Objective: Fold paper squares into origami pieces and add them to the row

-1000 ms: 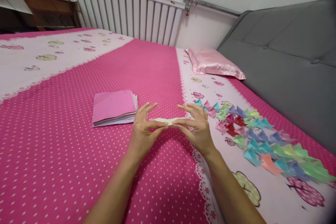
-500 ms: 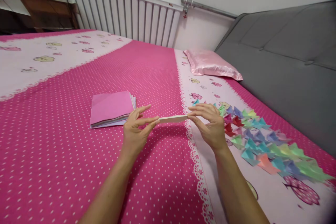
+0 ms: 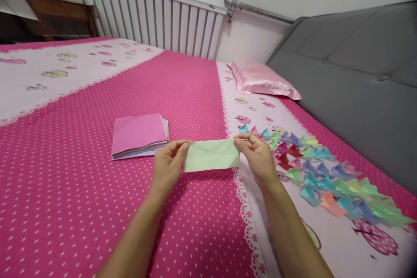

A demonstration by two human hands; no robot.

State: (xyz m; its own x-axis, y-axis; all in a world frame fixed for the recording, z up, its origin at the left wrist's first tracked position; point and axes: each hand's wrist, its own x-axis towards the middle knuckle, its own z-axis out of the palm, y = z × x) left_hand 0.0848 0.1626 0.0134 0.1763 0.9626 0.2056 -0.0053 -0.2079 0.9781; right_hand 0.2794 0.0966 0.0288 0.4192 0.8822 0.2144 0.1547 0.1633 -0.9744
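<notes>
A pale green folded paper strip (image 3: 211, 155) is held up between both hands, its flat face turned toward me. My left hand (image 3: 167, 166) pinches its left end and my right hand (image 3: 259, 158) pinches its right end, above a pink dotted bedspread (image 3: 97, 208). Just left of my left hand lies a stack of square coloured papers (image 3: 139, 134) with a pink sheet on top. To the right of my right hand lie several small folded paper shapes (image 3: 325, 173) in blue, green, pink, red and orange.
A pink satin pillow (image 3: 262, 80) lies at the far right of the bed against a grey padded headboard (image 3: 352, 74). A white radiator (image 3: 156, 17) stands along the wall behind. A wooden shelf (image 3: 55, 17) is at the far left.
The strip was held edge-on and flat; now it is turned upright with its broad face toward me. Both hands stayed pinched on its ends, a little farther apart than a second ago.
</notes>
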